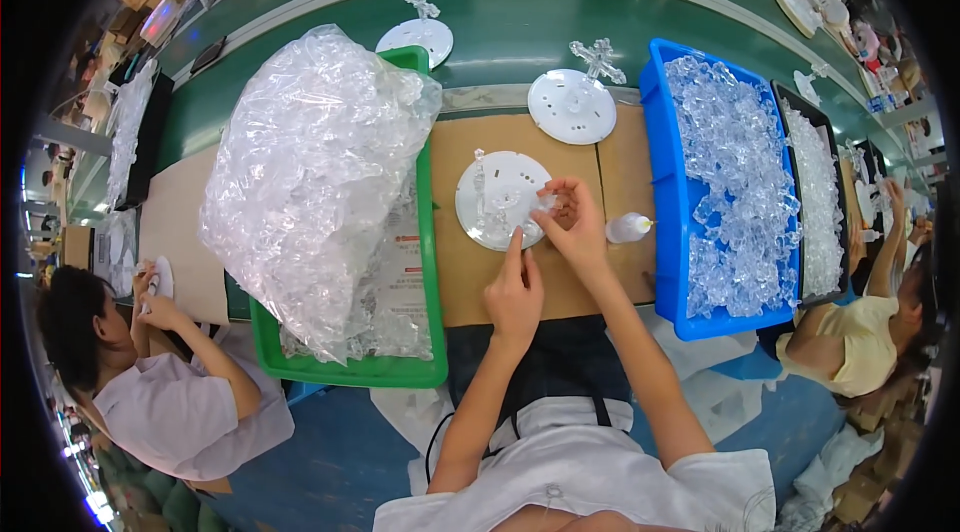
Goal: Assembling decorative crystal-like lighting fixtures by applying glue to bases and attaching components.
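A round white disc (505,170) lies on brown cardboard in front of me, with clear plastic pieces on its face, one of them a long strip near its left side. My right hand (574,224) is over the disc's right edge, thumb and fingers pinched on a small clear plastic piece (545,202). At the disc's lower edge is my left hand (515,294), index finger stretched up onto it and the other fingers curled; whether it grips anything is hidden. A small white squeeze bottle (628,228) lies right of my right hand.
To the left, a green tray (436,332) carries a big bag of clear plastic pieces (310,172). A blue bin (668,162) of clear pieces stands right, beside a black tray (838,222). Two more discs (572,122) (425,35) with clear parts lie farther back. People work on both sides.
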A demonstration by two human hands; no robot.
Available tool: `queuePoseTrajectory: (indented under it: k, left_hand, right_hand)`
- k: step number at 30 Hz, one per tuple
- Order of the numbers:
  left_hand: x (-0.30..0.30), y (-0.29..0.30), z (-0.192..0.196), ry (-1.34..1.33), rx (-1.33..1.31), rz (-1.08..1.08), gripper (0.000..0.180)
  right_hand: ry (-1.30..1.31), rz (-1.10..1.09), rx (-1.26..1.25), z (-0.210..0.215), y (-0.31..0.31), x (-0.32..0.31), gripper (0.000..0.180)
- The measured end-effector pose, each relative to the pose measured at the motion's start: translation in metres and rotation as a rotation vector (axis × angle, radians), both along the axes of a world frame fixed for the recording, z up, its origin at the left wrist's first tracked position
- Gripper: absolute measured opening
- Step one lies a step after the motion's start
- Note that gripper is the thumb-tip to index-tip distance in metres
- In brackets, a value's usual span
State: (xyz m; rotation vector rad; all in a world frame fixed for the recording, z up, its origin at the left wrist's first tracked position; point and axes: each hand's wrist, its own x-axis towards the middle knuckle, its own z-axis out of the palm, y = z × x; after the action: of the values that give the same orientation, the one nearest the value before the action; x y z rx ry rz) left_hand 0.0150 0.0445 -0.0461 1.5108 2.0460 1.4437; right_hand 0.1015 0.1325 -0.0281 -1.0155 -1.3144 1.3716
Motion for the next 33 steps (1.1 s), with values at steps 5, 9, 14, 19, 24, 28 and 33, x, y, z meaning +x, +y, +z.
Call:
queuePoseTrajectory:
  k: [5,9,14,19,24,28,33]
  left_hand:
    - [-0.002,0.005,0.006,0.001,-0.077,-0.031,0.04]
    - [-0.001,0.005,0.001,0.039,-0.069,-0.035,0.042]
    - [0.001,0.011,0.004,0.128,-0.113,-0.042,0.038]
    - [0.001,0.02,-0.005,0.221,-0.103,-0.017,0.025]
    - [-0.006,0.017,-0.004,0.274,-0.137,-0.025,0.027]
    - [-0.008,0.016,-0.005,0.211,-0.103,0.001,0.024]
    - [-0.005,0.017,-0.002,0.16,-0.08,-0.021,0.025]
  right_hand:
    - [-0.26,0.079,0.026,0.013,0.005,-0.007,0.033]
    - [-0.21,0.007,-0.027,0.011,0.002,-0.008,0.032]
    - [-0.342,0.013,0.028,0.013,0.004,-0.007,0.033]
    - [-0.517,-0.133,0.264,0.021,-0.01,-0.006,0.036]
    - [-0.401,-0.372,0.253,0.014,-0.106,0.041,0.048]
    - [-0.568,-0.612,0.263,0.02,-0.099,0.052,0.053]
    - [-0.488,-0.613,0.233,0.003,-0.055,0.041,0.05]
